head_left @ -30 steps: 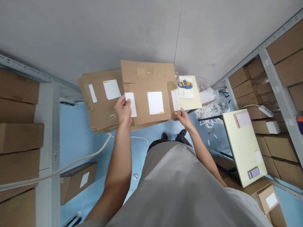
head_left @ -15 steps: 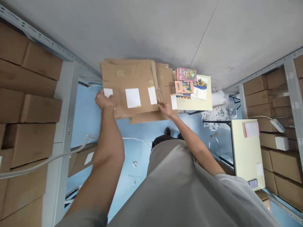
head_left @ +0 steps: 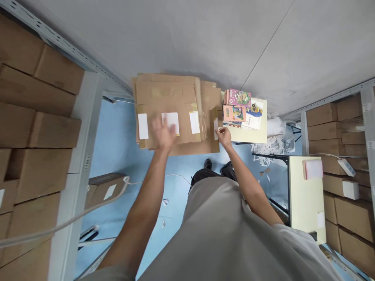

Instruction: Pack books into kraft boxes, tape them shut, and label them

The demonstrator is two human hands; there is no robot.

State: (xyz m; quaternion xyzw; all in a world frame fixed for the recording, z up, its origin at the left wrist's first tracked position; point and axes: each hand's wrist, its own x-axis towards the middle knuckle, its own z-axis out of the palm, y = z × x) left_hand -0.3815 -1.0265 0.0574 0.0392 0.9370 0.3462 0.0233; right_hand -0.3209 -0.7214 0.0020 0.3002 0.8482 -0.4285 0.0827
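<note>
Flattened cardboard boxes (head_left: 172, 95) lie stacked against the wall, with white labels (head_left: 195, 121) on the upper sheet. Above that sheet, near the middle label, my left hand (head_left: 163, 134) is blurred by motion; its fingers look stretched out and hold nothing. Whether it touches the cardboard I cannot tell. At the stack's right edge, my right hand (head_left: 224, 138) pinches a raised cardboard flap (head_left: 213, 117) that carries a white label. Just beyond the right hand, pink picture books (head_left: 234, 113) lie piled on a pale tabletop (head_left: 249, 135).
Shelves of brown cartons (head_left: 47, 164) line the left side, and more cartons (head_left: 354, 210) fill the right rack. A white cable (head_left: 96, 208) runs across the lower left. Paper shreds (head_left: 274, 145) lie by a second pale table (head_left: 306, 199).
My left hand has let go of the stack's left edge and moved right over the top sheet. My right hand has shifted right to the outer flap, which now stands raised.
</note>
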